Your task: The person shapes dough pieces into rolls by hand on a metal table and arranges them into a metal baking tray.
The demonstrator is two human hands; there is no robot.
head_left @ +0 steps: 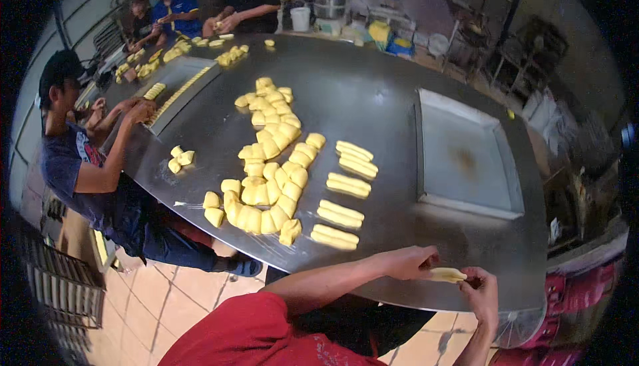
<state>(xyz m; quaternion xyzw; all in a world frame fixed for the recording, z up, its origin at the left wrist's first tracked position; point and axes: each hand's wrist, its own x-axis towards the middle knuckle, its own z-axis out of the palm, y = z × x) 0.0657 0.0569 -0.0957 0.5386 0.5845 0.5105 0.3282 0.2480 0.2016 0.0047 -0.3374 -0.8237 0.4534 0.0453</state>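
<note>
A small pale yellow strip of dough (446,274) is stretched between my two hands, just above the near right edge of the dark metal table (393,239). My left hand (414,263) is closed on its left end. At the other end, the fingers of my right hand (480,289) pinch it. Left of my hands lie several dough rolls (341,213), side by side in short stacked rows. Farther left, a large cluster of plump dough pieces (269,176) spreads over the tabletop.
A shallow metal tray (469,153) lies on the right of the table. Left, a co-worker (86,146) reaches into another tray (183,93) with rows of dough. Several people work at the far end. Red crates (566,293) stand right of the table; a small dough group (181,158) lies left.
</note>
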